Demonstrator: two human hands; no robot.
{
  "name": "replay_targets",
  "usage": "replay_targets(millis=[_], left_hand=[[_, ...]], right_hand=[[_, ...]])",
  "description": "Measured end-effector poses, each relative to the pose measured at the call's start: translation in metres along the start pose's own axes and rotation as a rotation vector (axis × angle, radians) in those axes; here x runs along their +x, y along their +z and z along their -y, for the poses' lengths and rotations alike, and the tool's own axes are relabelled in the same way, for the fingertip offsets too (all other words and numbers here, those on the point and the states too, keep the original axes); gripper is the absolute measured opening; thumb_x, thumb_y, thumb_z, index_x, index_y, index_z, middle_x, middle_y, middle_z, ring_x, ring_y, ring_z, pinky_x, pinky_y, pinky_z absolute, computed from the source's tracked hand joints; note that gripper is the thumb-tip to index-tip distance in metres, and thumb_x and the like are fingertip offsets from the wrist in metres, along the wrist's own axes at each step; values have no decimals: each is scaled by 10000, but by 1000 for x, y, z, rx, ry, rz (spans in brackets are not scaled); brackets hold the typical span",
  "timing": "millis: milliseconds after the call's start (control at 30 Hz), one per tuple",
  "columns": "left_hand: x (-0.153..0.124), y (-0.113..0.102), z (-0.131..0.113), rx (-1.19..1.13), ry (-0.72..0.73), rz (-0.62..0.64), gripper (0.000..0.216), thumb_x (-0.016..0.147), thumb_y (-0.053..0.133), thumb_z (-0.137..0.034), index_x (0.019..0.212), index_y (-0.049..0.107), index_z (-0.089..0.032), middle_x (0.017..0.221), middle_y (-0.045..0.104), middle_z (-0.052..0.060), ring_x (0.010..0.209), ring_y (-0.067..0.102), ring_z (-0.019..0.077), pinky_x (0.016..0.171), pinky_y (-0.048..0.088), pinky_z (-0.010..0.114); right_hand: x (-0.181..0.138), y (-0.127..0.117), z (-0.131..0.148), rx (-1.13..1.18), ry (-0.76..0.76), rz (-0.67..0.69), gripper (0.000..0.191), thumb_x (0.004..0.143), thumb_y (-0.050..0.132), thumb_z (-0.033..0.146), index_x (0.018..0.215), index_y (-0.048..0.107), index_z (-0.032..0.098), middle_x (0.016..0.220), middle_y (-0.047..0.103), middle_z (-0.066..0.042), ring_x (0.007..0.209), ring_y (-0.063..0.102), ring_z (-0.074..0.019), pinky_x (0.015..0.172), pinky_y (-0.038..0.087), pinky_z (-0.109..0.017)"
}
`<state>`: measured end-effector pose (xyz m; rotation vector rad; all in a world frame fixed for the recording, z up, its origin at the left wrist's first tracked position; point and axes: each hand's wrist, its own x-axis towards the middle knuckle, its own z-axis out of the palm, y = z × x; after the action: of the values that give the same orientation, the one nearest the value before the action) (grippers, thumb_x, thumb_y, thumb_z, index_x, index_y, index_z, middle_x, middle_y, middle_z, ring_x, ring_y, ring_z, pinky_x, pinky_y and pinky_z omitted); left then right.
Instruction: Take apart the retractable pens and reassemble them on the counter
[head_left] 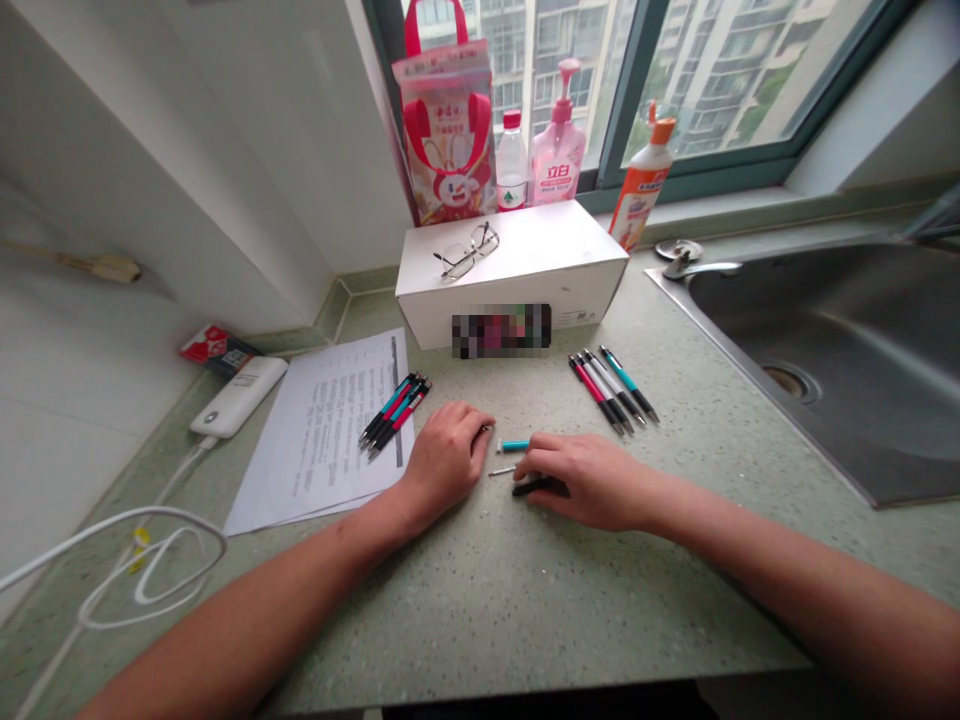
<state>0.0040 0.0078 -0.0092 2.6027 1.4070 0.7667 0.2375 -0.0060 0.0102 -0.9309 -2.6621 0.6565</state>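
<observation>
My left hand (447, 456) rests knuckles-up on the green counter (525, 590), fingers curled under; what they hold is hidden. My right hand (592, 478) lies beside it, fingers closed over a black pen part (529, 488). Between the two hands lie a teal pen piece (514, 445) and a thin white refill (501, 470). A bundle of several pens (394, 409) lies on printed sheets (330, 430) to the left. Another row of several pens (613, 388) lies to the right, just beyond my right hand.
A white box (517, 270) carrying glasses (466, 251) stands behind the hands. Behind it are a red bag (448, 130), a small bottle (511, 160), a pink pump bottle (558, 150) and an orange-capped bottle (642, 185). A steel sink (832, 330) fills the right. A power bank (238, 396) and white cable (142, 560) lie left.
</observation>
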Motion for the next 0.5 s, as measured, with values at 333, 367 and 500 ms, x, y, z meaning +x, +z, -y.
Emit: replay_targets(millis=[333, 367, 500], left_hand=[[-2, -5, -7, -363, 10, -118, 54, 945, 612, -184, 953, 663, -171, 826, 673, 39, 764, 602, 170, 733, 495, 317], [-2, -6, -10, -418, 22, -115, 53, 942, 614, -185, 952, 665, -173, 813, 674, 36, 745, 605, 162, 715, 496, 305], [-3, -10, -18, -538, 39, -76, 76, 939, 607, -191, 965, 677, -176, 799, 678, 38, 715, 614, 153, 682, 505, 289]], right_hand=[[2, 0, -2, -15, 60, -231, 122, 955, 551, 248, 999, 643, 181, 941, 681, -57, 738, 618, -148, 662, 431, -293], [3, -1, -2, -2, 65, -273, 126, 962, 540, 255, 995, 635, 180, 927, 680, -55, 725, 614, -142, 656, 433, -286], [3, -1, -3, 22, 42, -353, 146, 984, 520, 283, 974, 623, 179, 912, 665, -52, 686, 603, -125, 625, 442, -265]])
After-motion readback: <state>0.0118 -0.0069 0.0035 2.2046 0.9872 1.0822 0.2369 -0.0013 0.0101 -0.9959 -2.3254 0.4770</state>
